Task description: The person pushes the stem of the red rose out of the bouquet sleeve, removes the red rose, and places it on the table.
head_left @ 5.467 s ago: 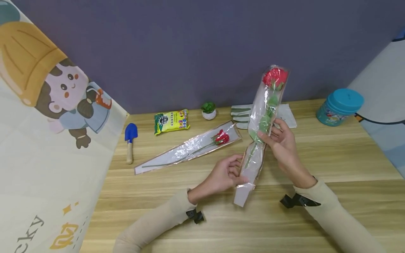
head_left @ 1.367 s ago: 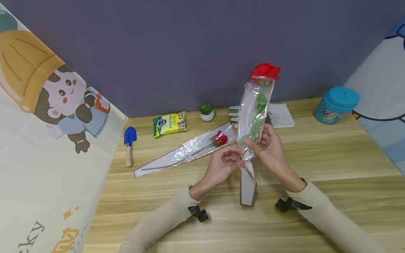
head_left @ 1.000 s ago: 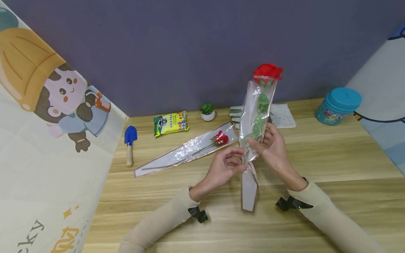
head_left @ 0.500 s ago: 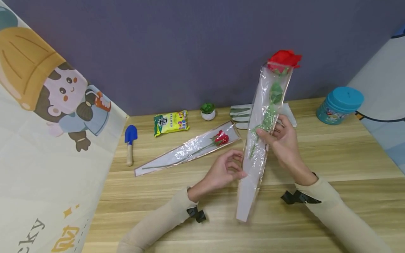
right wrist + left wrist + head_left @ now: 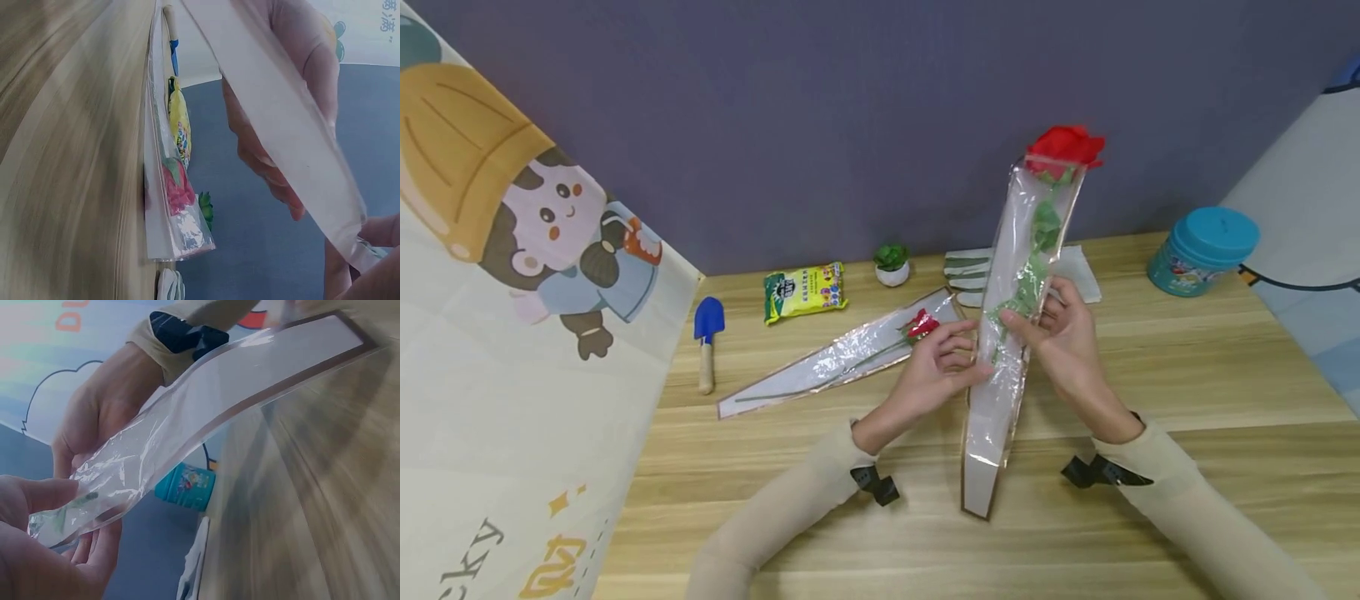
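nearest the camera, two beige sleeves run in over the wooden table (image 5: 1187, 367), each with a black strap at the wrist. between them the narrow tip of the clear sleeve (image 5: 992, 433) hangs just over the boards, tilted, its wide mouth rising away and to the right.

a little further, the left hand (image 5: 936, 375) is at the sleeve's left edge, thumb and fingers curled in and pinching the plastic there; the left wrist view shows the thumb (image 5: 37, 494) pressed on the crinkled film. the right hand (image 5: 1060, 342) comes from the other side, thumb on the front, fingers curled behind, gripping the wrapper and the green stem inside it about midway up. fingers of both hands sit close together, not spread.

up top, the red rose (image 5: 1063, 150) pokes out of the sleeve's mouth, bloom clear of the plastic, leaves inside it, all held in the air above the table's middle.

behind the left hand, a second wrapped rose (image 5: 850, 354) lies flat on the table, bloom end near the hands. further back: a blue trowel (image 5: 707, 329) at the left, a yellow-green packet (image 5: 805, 290), a tiny potted plant (image 5: 891, 262), striped gloves (image 5: 966, 271) on a white sheet, and a teal tub (image 5: 1202, 250) far right by the purple wall.
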`<state>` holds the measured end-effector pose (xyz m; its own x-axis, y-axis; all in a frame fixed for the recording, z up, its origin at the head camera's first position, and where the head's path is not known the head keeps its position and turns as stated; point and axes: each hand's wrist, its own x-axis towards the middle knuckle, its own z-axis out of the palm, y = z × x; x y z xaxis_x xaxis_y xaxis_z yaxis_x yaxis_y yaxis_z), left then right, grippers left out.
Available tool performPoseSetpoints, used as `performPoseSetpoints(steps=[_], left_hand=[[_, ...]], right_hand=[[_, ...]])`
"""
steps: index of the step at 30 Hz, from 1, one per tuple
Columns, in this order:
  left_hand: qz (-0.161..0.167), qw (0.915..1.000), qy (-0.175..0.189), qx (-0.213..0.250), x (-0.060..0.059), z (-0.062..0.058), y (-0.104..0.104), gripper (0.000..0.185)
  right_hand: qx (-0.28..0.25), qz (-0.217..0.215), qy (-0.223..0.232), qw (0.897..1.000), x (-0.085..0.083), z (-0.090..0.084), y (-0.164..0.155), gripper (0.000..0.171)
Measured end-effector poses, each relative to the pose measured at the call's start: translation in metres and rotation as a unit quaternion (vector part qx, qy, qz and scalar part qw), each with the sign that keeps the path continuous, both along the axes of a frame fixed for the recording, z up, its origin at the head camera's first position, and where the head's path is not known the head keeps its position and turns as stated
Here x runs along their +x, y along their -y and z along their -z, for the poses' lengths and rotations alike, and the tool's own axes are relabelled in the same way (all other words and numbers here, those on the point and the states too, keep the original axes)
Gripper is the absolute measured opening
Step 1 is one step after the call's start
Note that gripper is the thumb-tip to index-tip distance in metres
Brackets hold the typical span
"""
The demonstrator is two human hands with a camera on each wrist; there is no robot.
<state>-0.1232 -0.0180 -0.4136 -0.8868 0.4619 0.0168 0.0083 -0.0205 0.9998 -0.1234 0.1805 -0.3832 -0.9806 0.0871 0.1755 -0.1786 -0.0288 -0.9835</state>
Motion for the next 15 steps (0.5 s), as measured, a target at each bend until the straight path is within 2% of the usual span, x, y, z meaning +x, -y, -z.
performPoseSetpoints(steps=[6, 15], left_hand=[[-0.006, 0.9997, 0.021, 0.010, -0.0009, 0.0030, -0.0056, 0.069], [-0.015, 0.9991, 0.032, 0.024, 0.0010, 0.0077, -0.0068, 0.065]], right_hand=[[0.000, 0.002, -0.010, 1.000, -0.0006, 0.0031, 0.0017, 0.051], [-0.014, 0.000, 0.007, 1.000, -0.0010, 0.0012, 0.0020, 0.044]])
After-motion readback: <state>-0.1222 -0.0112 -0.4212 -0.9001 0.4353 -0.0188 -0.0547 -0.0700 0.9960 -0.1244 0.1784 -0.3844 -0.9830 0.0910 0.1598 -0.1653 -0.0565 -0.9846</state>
